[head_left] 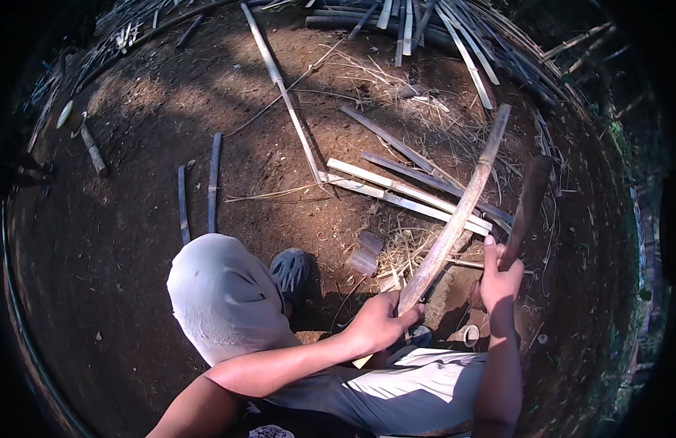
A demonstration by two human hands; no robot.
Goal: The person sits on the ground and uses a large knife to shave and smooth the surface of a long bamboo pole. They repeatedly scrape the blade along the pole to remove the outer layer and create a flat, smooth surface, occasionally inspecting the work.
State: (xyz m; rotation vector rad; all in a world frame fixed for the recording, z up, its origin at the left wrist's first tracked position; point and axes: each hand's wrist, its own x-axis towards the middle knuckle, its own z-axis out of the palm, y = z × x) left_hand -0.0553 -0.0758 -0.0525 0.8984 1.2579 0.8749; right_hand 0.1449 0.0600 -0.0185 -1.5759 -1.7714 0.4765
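My left hand (382, 321) grips the lower end of a long split bamboo slat (458, 212), which slants up and away to the right. My right hand (501, 281) is closed round the lower part of a machete (531, 201), its dark, broad blade pointing up and away, beside the slat and apart from it. Beyond my hands, pale bamboo strips (404, 193) lie on the soil, passing under the slat. Darker bamboo slats (407, 146) rest just behind them. My fingers hide the near end of the slat.
Short bamboo pieces (363, 252) and shavings (407, 255) lie near my shoe (293, 271). A long thin pole (276, 77) stretches away over the dirt. Two dark slats (213, 179) lie to the left. Piles of bamboo (425, 25) fill the far edge.
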